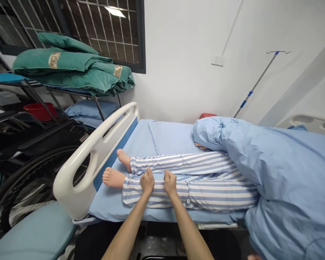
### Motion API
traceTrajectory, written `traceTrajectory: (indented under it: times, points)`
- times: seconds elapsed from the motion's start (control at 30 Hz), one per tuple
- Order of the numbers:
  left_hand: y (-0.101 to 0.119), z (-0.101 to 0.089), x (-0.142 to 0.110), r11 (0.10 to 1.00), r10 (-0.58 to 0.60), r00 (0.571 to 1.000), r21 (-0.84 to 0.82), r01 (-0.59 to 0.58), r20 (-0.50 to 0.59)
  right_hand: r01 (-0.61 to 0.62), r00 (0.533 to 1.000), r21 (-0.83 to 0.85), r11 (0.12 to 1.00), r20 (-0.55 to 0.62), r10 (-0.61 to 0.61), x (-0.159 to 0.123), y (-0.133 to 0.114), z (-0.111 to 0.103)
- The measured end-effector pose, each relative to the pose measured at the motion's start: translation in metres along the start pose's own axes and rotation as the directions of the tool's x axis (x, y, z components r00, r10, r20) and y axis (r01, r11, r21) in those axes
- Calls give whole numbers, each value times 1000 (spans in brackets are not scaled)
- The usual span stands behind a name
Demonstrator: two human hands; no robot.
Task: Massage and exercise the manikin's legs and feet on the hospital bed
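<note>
showing both hands (147, 180) (170, 182) fisted, any hold unclear | striped trousers (216, 189) beneath | blue sheet (170, 139) | barred window (108, 32)

Trousers (222, 191): striped matt cloth, creased, lengthwise on bed (170, 137). Feet (113, 177): smooth, rubbery-looking, near foot edge. Footboard (90, 148): glossy smooth plastic, along foot edge. Sheet (141, 135): matt cloth. Quilt (284, 162): matt crumpled cloth, spilling over near edge. Pole (260, 77): shiny metal, beyond far edge.
</note>
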State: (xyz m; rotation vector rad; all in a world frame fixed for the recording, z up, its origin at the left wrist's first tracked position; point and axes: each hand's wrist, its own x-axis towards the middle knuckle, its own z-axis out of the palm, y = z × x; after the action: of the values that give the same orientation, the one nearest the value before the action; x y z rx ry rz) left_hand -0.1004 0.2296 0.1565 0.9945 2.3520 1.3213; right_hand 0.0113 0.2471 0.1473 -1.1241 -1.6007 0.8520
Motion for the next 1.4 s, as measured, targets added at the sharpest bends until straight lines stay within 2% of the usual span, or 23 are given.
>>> traceTrajectory:
  times: [0.1,0.17,0.23,0.33,0.47,0.6,0.7,0.77,0.8,0.9,0.97,1.03,1.17,1.3,1.4]
  points:
    - [10,8,-11,998,-18,1000,-53,19,11,29,999,-63,998,-25,-31,4,8,-23]
    - [17,15,-23,996,34,997,-87,-29,64,64,997,-93,994,-36,-67,6,11,-36]
    - [24,24,-39,994,100,986,-54,-93,135,66,996,-104,992,-59,-73,7,15,-48]
    - [37,38,-64,988,156,966,-25,-154,207,22,999,-118,993,-41,-27,9,22,-63]
    - [56,56,-82,970,207,946,-174,-167,250,-50,998,-75,996,-30,48,14,26,-82]
    - [67,72,-89,979,204,934,-71,-192,292,-71,993,-17,997,-100,69,16,29,-113]
    - [74,80,-94,974,226,929,-102,-205,294,-39,999,-54,998,-26,37,12,35,-140]
    - [79,86,-97,963,263,908,-152,-224,326,-28,998,-46,999,56,31,10,40,-155]
    - [81,90,-99,956,287,895,-161,-245,343,-30,998,-40,999,61,33,9,42,-161]
    - [90,101,-108,939,341,863,-170,-298,373,-34,999,-92,995,-39,31,11,48,-180]
    - [97,111,-115,926,368,849,-233,-297,379,-17,999,-138,990,-36,12,14,52,-193]
    - [106,122,-124,926,351,838,-286,-246,418,-1,1000,-137,991,-19,-1,17,56,-206]
    - [125,147,-145,953,291,830,-219,-209,476,-50,984,-164,985,-179,20,20,62,-239]
    - [150,170,-163,915,390,771,-304,-264,504,-40,978,-198,979,-207,-2,24,66,-282]
    - [164,189,-176,918,395,736,-261,-297,550,-57,940,-221,974,-340,-22,34,77,-322]
